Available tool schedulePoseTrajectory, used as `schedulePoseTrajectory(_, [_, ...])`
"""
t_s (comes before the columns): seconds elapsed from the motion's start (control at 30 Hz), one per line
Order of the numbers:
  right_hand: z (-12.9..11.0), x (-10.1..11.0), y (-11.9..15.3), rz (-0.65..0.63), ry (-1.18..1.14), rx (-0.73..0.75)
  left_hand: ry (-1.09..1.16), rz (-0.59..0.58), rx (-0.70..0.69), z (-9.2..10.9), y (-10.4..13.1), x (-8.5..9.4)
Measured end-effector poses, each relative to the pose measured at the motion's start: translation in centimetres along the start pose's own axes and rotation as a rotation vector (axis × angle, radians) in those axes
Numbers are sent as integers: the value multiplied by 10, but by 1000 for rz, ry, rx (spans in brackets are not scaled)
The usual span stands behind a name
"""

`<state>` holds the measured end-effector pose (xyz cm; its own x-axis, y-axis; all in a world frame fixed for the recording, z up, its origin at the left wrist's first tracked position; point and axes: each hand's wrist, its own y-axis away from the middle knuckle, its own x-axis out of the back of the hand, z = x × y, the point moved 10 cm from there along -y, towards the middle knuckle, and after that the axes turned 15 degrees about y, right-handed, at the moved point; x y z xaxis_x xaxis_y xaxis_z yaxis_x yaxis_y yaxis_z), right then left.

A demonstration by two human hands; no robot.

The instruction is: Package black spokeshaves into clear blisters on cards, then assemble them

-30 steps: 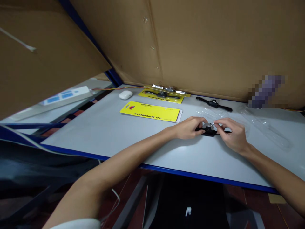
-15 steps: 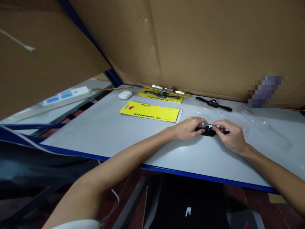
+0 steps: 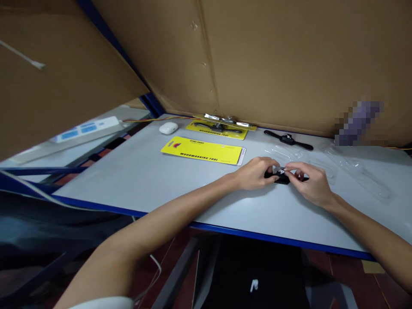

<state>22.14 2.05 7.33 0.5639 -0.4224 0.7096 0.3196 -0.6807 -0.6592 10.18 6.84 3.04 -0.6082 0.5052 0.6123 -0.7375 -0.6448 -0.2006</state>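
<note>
**Spokeshave (image 3: 283,180) on the table (image 3: 128,176), partly concealed**

The left hand (image 3: 255,174) grips the black spokeshave's left handle between thumb and fingers, covering most of that handle. The right hand (image 3: 310,182) is pinched narrow, thumb and forefinger meeting on a bright metal part (image 3: 278,170) above the tool's centre; the fingertips obscure its full outline. Beneath the right hand, only a short length of the other handle shows. At the right, coarse pixel blocks mask a purplish object (image 3: 358,124); its identity cannot be determined. A white sleeve (image 3: 103,303) is cut off by the lower edge.

Clear moulded plastic shells (image 3: 363,174) lie beyond and to the right of the hands. A rear yellow package (image 3: 237,135) carries a black two-handled tool (image 3: 202,126), partly obscured by glare.

Surfaces: smooth grey tabletop; flat yellow card (image 3: 202,150), printed WOODWORKING TOOL; rounded white case (image 3: 168,128); creased brown cardboard wall (image 3: 273,64).
</note>
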Motion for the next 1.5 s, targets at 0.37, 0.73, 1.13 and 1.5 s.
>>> schedulePoseTrajectory(0.37, [-5, -6, 1, -53, -5, 92, -120, -1, -2, -1, -1, -2])
schedulePoseTrajectory(0.73, [-3, -13, 3, -127, 52, 110, -279, -1, -3, 2, 1, -2])
schedulePoseTrajectory(1.13, [-11, -8, 3, -109, 55, 188, -322, -2, -8, 2, 3, -5])
schedulePoseTrajectory(1.5, [-19, -7, 3, -68, 82, 229, -309, -9, -6, 3, 3, -5])
